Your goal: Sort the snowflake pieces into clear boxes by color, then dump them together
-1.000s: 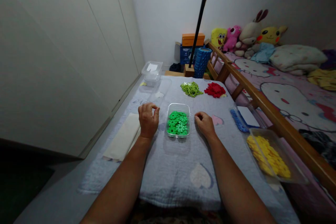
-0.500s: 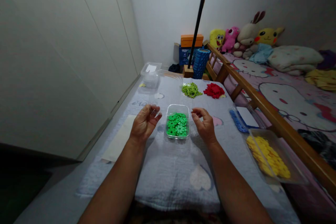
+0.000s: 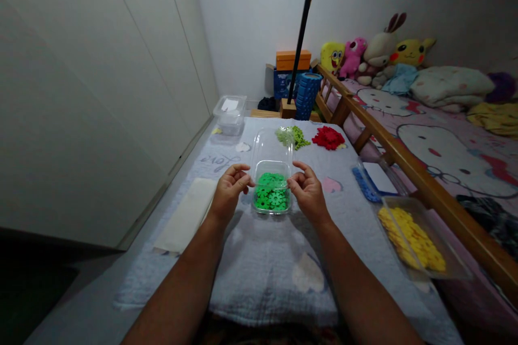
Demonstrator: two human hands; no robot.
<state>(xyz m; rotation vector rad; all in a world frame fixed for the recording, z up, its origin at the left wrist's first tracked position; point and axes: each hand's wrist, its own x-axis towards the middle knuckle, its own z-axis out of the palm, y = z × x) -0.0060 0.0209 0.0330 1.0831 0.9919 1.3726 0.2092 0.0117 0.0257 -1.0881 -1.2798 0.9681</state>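
Observation:
A clear plastic box (image 3: pixel 272 211) stands on the cloth in front of me, with green flower-shaped plastic pieces (image 3: pixel 270 192) inside. Above its far half, a clear lid (image 3: pixel 272 143) is tilted up, its near edge over the green pieces. My left hand (image 3: pixel 231 190) pinches the lid's left corner, while my right hand (image 3: pixel 308 188) grips the right corner with thumb and fingers. Through the lid, part of a lime-green pile of pieces (image 3: pixel 300 137) shows. Beside that pile lies a heap of red pieces (image 3: pixel 328 138).
Stacked clear containers (image 3: pixel 230 116) stand at the back left. On the right are a box of yellow pieces (image 3: pixel 413 240) and a container with blue pieces (image 3: pixel 365 184). A folded beige cloth (image 3: pixel 186 218) lies at left. The wooden bed rail (image 3: pixel 388 145) borders the right side.
The lid has come from my left hand, behind the box, to a place over the box. My right hand has moved inward and now holds its right corner.

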